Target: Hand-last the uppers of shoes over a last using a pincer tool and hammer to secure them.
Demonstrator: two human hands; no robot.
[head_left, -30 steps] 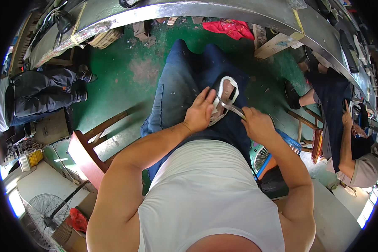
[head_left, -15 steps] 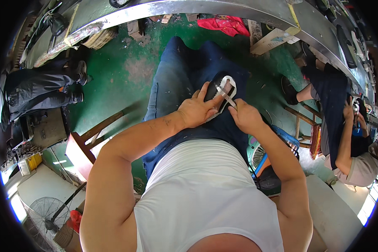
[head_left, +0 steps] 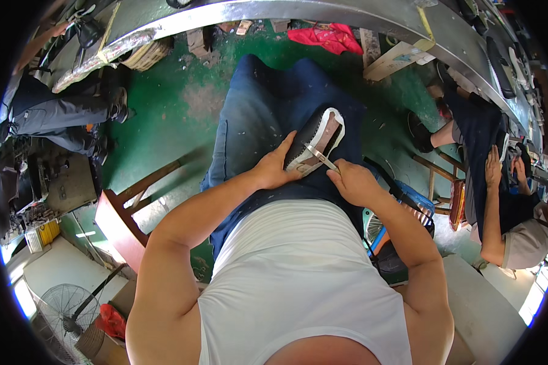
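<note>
A black shoe without an outsole [head_left: 330, 131] lies bottom up on my lap, tilted with one end toward the far right. Its underside shows a brownish middle and a white rim, with stitch-like marks along the black side. My left hand [head_left: 276, 168] grips the shoe's near left side, thumb stretched along the edge and the other fingers partly hidden. In my right hand [head_left: 355, 182] is a narrow flat metal blade tool [head_left: 320, 156]. The fingers are closed round its near end, and its tip rests on the shoe's underside.
A metal-edged workbench [head_left: 274, 10] curves across the far side. Wooden stools [head_left: 125, 228] stand at left and right. A co-worker [head_left: 499, 207] sits at the right with hands on dark work; another person's legs [head_left: 67, 125] show at left. Red cloth [head_left: 326, 39] lies under the bench.
My left hand has drawn back from across the underside to the shoe's left side, baring more of it. The tool has moved nearer to me along the shoe.
</note>
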